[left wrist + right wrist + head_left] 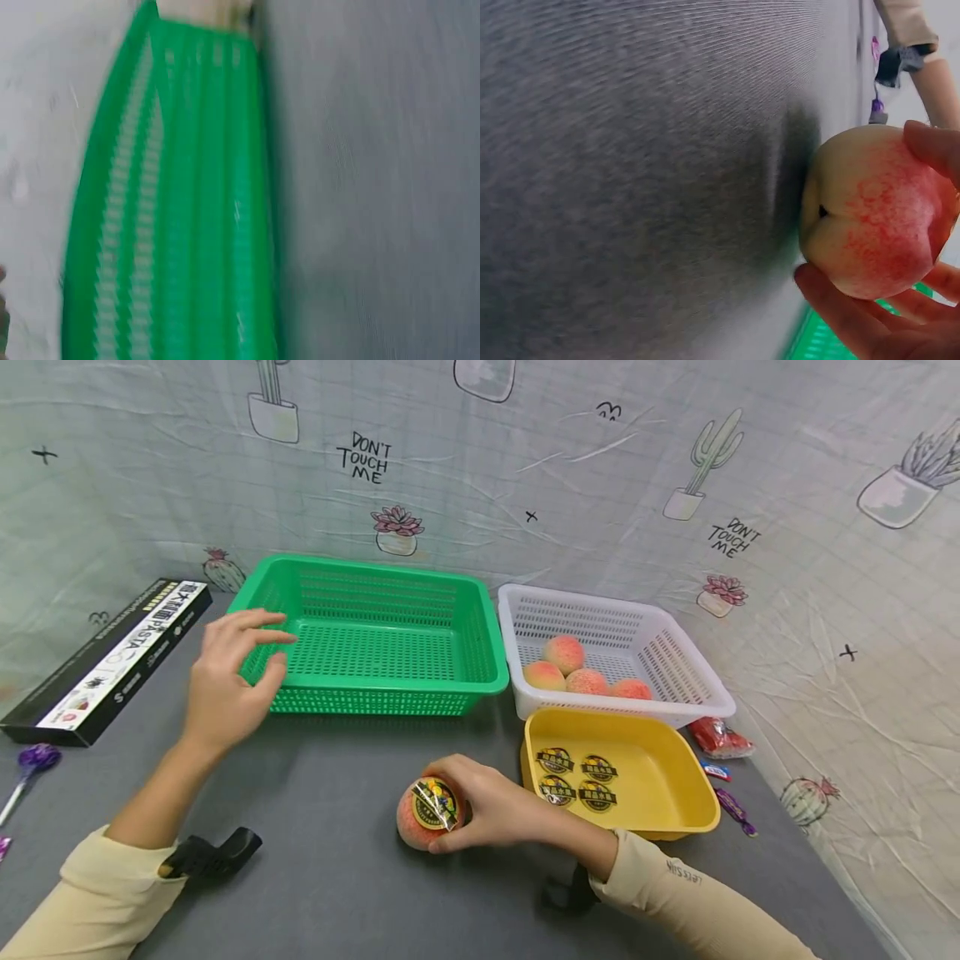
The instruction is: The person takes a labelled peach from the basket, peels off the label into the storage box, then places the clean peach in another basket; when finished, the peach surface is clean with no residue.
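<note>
A peach [412, 827] with a round black-and-gold sticker [435, 803] on its top is gripped by my right hand [491, 802], thumb and fingers around its side, low over the grey table. The right wrist view shows the same peach [877, 214], pale with a red blush, between the thumb and fingers. My left hand [236, 677] is raised with loosely spread fingers in front of the left end of the green basket [382, 702]. It holds nothing. The left wrist view is blurred and shows the green basket [202, 187].
Several peaches [564, 653] lie in a white basket [693, 697] at the back right. In front of it, a yellow tray [656, 785] holds several round stickers [598, 796]. A black pasta box [112, 656] and a purple lollipop [37, 757] lie left; wrapped sweets [735, 810] lie right.
</note>
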`<action>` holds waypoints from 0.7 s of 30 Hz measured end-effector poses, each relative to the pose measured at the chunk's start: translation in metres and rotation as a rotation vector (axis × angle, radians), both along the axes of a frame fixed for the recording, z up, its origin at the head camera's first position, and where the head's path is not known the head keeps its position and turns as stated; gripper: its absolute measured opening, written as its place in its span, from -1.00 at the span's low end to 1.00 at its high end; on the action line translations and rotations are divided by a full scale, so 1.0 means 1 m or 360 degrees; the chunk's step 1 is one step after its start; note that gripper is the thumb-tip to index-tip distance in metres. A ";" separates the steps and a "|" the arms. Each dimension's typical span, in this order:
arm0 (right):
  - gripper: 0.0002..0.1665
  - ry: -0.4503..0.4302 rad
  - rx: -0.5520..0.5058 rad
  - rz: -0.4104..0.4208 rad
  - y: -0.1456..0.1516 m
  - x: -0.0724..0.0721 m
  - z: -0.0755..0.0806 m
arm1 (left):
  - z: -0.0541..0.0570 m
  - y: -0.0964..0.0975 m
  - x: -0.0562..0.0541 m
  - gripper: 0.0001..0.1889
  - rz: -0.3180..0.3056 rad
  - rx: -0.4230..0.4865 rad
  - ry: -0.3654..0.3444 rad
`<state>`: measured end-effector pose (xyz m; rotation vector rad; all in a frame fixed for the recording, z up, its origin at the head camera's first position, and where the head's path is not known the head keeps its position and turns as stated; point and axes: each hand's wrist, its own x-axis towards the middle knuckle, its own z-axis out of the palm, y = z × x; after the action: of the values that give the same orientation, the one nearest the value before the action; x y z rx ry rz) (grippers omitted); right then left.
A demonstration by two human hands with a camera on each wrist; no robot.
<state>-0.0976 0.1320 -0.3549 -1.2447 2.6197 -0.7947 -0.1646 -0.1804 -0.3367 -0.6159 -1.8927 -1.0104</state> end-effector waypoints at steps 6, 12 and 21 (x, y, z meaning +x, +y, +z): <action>-0.13 -0.0207 -0.0086 -0.0094 0.009 0.003 -0.006 | -0.008 0.041 0.020 -0.71 -0.0725 -0.0246 -0.0215; -0.03 -0.0344 -0.0112 -0.0127 0.014 0.007 -0.011 | -0.032 0.065 0.032 -0.72 -0.1065 -0.0540 -0.0735; 0.10 -0.0309 -0.0094 -0.0172 0.023 0.016 -0.015 | -0.054 0.085 0.038 -0.40 -0.1499 -0.0598 -0.0958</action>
<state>-0.0812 0.1548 -0.3699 -0.9907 2.5396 -0.9654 -0.1271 -0.0952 -0.3910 -1.6735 -2.3771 -1.5472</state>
